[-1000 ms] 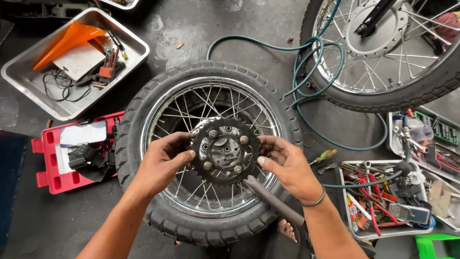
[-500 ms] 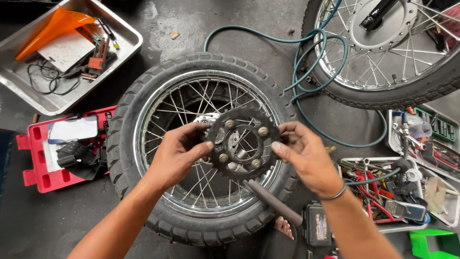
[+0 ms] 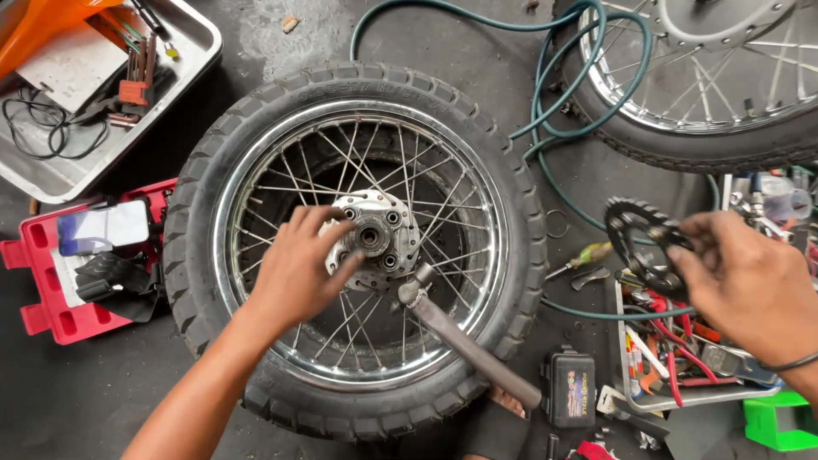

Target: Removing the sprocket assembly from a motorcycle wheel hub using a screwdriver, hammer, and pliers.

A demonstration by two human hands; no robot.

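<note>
Resting on the hub [image 3: 372,238] of the spoked wheel [image 3: 354,247], the left hand [image 3: 298,273] lies loosely open, fingers spread over the pale metal flange beside its bolt holes. The right hand [image 3: 750,277] is closed around a black toothed sprocket [image 3: 641,243], held off to the right above a wire tool basket [image 3: 682,358], well apart from the wheel. The wheel lies flat on the concrete floor [image 3: 102,392]: knobby black rubber tyre, bright chrome rim, thin crossed spokes. A grey metal bar [image 3: 473,345] slants from the hub toward the lower right, over the rim. A green hose [image 3: 554,128] loops between this wheel and a second wheel [image 3: 707,94] at upper right. A red plastic case [image 3: 51,298] sits just beside the tyre's left edge; bare floor lies below it.
</note>
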